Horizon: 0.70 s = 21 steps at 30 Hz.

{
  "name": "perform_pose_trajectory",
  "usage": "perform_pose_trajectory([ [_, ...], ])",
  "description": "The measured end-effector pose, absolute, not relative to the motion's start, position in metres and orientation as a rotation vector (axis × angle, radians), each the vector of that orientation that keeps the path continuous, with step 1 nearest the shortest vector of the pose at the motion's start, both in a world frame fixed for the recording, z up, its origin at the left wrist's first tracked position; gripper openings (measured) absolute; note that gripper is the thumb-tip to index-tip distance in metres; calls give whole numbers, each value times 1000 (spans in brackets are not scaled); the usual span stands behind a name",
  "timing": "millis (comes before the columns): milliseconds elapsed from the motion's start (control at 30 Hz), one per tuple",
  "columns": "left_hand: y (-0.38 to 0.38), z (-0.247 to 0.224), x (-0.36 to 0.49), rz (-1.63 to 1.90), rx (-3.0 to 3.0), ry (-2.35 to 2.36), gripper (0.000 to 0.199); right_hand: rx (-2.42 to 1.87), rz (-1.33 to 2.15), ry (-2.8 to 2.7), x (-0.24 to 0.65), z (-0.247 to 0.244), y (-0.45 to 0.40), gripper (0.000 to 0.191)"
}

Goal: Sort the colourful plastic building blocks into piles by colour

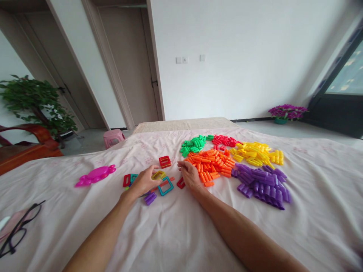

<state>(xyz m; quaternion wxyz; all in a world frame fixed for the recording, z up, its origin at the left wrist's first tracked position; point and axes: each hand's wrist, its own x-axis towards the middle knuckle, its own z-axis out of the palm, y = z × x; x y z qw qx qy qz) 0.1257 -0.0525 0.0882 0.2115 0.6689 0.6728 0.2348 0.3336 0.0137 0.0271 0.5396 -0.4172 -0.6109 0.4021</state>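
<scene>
My left hand (145,182) is curved with thumb and fingers around the edges of yellow square frames (159,175), which look like magnetic tiles. A teal square frame (166,186) lies just in front of it, and purple tubes (150,198) sit beneath the wrist side. Partly hidden behind this hand are a red frame (126,180) and other small pieces. My right hand (190,175) hovers beside the orange tubes (212,162), its fingers loosely bent and apart, with nothing visible in them. Another red frame (180,183) lies under its edge. Between and beyond both hands is a stack of red square frames (165,162).
Piles of green tubes (194,145), red tubes (225,140), yellow tubes (256,153) and purple tubes (263,184) spread across the right. A pink candy-shaped piece (96,175) and black glasses (21,228) lie left on the wrinkled cloth (176,234).
</scene>
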Motion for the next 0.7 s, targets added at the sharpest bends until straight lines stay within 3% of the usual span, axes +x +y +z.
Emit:
perform_pose_trajectory([
  [267, -34, 70, 102, 805, 1774, 1806, 52, -1058, 805, -1725, 336, 33, 11, 32],
  [500, -34, 70, 103, 790, 1833, 1822, 51, -628, 369, -2435, 334, 64, -22, 20],
  [700, -34, 72, 98, 729, 1910, 1946, 44, -770, 231, -2510, 326, 66, -32, 14],
])
